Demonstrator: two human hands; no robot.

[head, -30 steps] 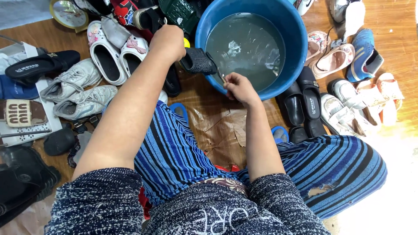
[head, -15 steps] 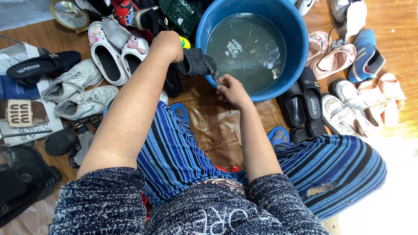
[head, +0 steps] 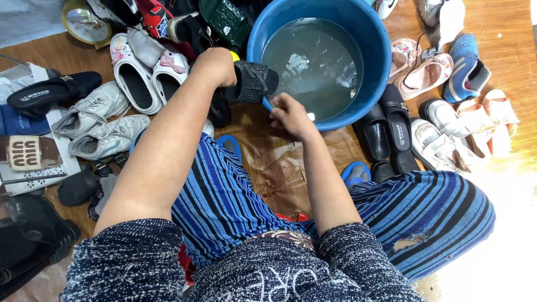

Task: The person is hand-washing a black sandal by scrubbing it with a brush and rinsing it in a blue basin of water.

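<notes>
My left hand [head: 215, 66] grips a black mesh shoe [head: 254, 82] and holds it level against the near-left rim of a blue basin [head: 376, 39] full of cloudy grey water. My right hand [head: 290, 114] is closed just below the shoe, at the basin's near edge, around a small brush or similar tool that is mostly hidden by the fingers. Both forearms reach out over my blue striped trousers [head: 224, 207].
Shoes lie all around on the wooden floor: white clogs [head: 134, 75] and grey sneakers [head: 98, 126] at left, black slip-ons [head: 386, 131], pink sandals and a blue shoe [head: 464, 61] at right. A wet brown patch [head: 279, 168] lies between my knees.
My left hand has lifted the black shoe slightly towards the basin rim. My right hand has drawn back from the water's edge, down and left, under the shoe.
</notes>
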